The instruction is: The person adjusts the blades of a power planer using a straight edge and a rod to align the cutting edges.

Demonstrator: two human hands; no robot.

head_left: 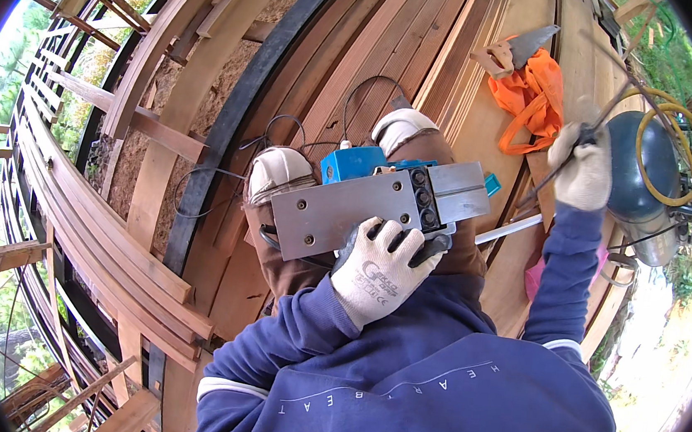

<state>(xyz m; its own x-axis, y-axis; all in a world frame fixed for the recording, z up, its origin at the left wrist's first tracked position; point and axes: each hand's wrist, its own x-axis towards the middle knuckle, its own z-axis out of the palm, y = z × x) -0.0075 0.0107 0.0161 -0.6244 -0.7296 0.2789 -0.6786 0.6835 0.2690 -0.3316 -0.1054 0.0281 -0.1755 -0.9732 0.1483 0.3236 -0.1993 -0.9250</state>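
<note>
Currently, the planer [331, 216] lies upside down across the person's lap, its right end jutting past the right leg [427, 148]. The left hand [382, 271] grips its near edge, fingers curled over the rim. The right hand [584, 166], well apart from it, is closed around a thin, blurred dark rod [551, 179]. Open room lies between the 2 hands; the tank [645, 153] crowds the right hand's outer side. Beyond, a saw [532, 44] touches orange cloth [533, 92], and a black beam [251, 90] edges the planks [388, 41] at left

You've got bright daylight, blown-out glare around 4 o'clock, and fisheye bending your planks [84, 212] near 9.
</note>
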